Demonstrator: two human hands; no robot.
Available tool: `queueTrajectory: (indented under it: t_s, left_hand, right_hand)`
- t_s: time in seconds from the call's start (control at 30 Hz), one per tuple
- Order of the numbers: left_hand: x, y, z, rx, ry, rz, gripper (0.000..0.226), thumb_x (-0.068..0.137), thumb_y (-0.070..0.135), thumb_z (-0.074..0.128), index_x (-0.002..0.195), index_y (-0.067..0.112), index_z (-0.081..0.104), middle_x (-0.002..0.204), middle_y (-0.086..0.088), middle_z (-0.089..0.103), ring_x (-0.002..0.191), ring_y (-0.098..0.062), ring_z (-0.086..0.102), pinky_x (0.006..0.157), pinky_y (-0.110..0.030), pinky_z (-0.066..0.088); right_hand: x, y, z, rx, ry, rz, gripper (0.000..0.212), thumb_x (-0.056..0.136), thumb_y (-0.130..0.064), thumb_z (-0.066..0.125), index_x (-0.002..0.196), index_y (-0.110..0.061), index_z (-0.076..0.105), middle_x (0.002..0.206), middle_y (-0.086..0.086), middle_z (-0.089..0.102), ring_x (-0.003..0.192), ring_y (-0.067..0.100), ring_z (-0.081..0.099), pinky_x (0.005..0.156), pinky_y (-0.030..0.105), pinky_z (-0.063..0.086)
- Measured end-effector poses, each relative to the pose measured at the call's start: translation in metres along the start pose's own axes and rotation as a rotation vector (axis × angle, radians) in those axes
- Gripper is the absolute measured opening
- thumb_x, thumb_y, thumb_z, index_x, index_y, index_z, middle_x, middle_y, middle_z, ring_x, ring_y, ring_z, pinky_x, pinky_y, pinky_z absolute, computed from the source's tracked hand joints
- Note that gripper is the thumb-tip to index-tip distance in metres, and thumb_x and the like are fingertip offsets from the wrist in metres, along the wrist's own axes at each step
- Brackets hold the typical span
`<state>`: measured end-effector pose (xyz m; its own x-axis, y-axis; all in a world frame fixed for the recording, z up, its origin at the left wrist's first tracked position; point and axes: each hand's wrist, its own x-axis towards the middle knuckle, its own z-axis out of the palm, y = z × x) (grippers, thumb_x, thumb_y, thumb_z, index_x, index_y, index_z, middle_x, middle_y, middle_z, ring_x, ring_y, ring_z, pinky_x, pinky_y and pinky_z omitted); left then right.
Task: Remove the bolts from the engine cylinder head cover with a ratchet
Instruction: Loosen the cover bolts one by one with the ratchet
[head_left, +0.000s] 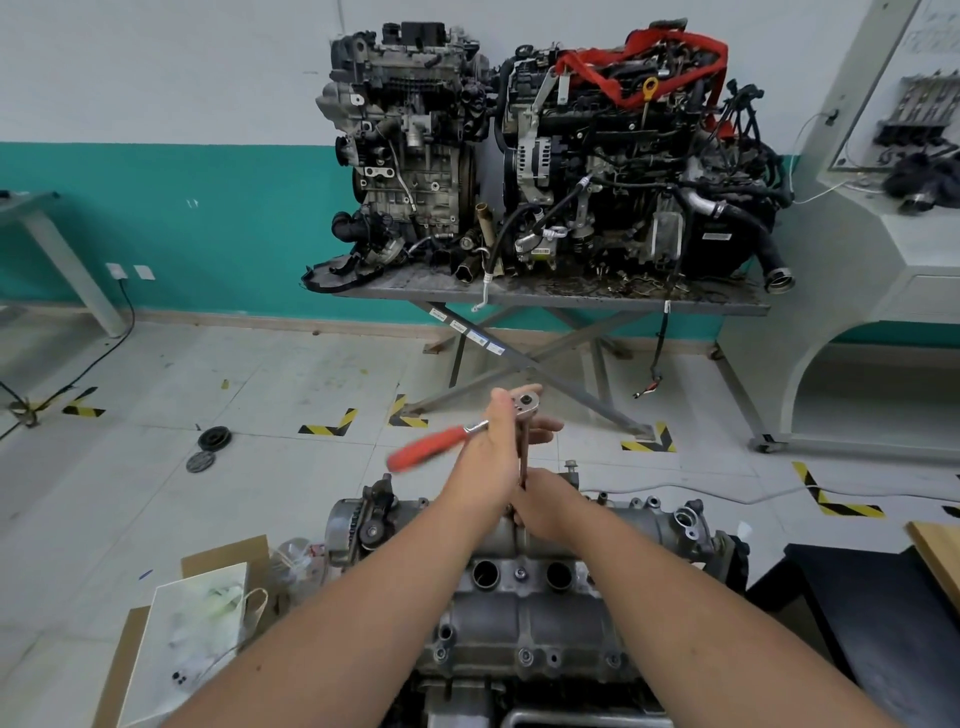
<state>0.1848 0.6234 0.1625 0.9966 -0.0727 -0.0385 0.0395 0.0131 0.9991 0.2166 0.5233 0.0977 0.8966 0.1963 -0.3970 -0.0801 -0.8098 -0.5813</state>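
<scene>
I judge the job partly done at most: several bolts (525, 658) still sit along the near edge of the grey, grimy cylinder head cover (524, 618) below me. My left hand (493, 457) grips the red-handled ratchet (523, 401); my right hand (545, 506) grips its extension (523, 452) low at the cover's far edge.

The ratchet's red handle (427, 448) is motion-blurred. The extension's lower end and the bolt beneath are hidden by the right hand (545, 506). Part of the ratchet head (525, 401) is covered by the left hand (493, 457). The cylinder head cover (524, 618) is cut off at btm edge, partly masked by both forearms.
</scene>
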Motion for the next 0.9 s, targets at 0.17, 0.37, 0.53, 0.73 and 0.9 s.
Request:
queueTrajectory:
  t_s: [0.17,0.37,0.53,0.73,0.9]
  left_hand:
    - [0.02,0.01,-0.011,-0.273,0.089,-0.158,0.036,0.1,0.052,0.044,0.097,0.021,0.063,0.075,-0.004,0.072,0.074,-0.02,0.072,0.078,-0.036,0.053]
    - [0.02,0.039,-0.023,-0.042,-0.189,-0.183,0.021,0.104,0.032,0.048,0.116,0.018,0.058,0.08,0.0,0.074,0.081,-0.018,0.073,0.083,-0.038,0.052]
    - [0.022,0.046,-0.04,-0.062,-0.312,-0.237,0.024,0.107,0.026,0.043,0.127,0.018,0.052,0.095,-0.002,0.076,0.096,-0.02,0.073,0.088,-0.042,0.048]
    - [0.022,0.057,-0.027,0.245,-0.262,-0.197,0.016,0.099,0.028,0.046,0.104,0.016,0.055,0.077,0.002,0.07,0.076,-0.01,0.069,0.069,-0.034,0.04]
    - [0.019,0.068,-0.006,0.591,-0.238,-0.074,0.02,0.101,0.024,0.038,0.088,0.015,0.05,0.072,0.0,0.064,0.07,-0.015,0.061,0.063,-0.032,0.041]
  right_hand:
    - [-0.001,0.002,0.002,0.084,0.012,-0.003,0.018,0.102,-0.028,0.043,0.093,-0.017,0.054,0.089,0.003,0.06,0.084,0.023,0.056,0.079,0.037,0.047]
    - [-0.002,0.005,0.002,0.155,0.0,-0.01,0.024,0.101,-0.026,0.043,0.083,-0.015,0.055,0.081,0.005,0.061,0.076,0.019,0.053,0.085,0.042,0.048]
    - [0.0,0.007,0.003,0.173,0.001,-0.013,0.023,0.102,-0.028,0.044,0.087,-0.016,0.057,0.085,0.003,0.063,0.08,0.019,0.055,0.085,0.039,0.047]
    - [0.001,0.007,0.003,0.151,-0.015,-0.029,0.024,0.101,-0.024,0.042,0.084,-0.013,0.054,0.081,0.007,0.059,0.075,0.02,0.051,0.078,0.037,0.045]
    - [-0.002,0.005,0.002,0.142,-0.017,-0.005,0.023,0.102,-0.025,0.041,0.085,-0.014,0.051,0.082,0.007,0.058,0.076,0.019,0.05,0.073,0.035,0.041]
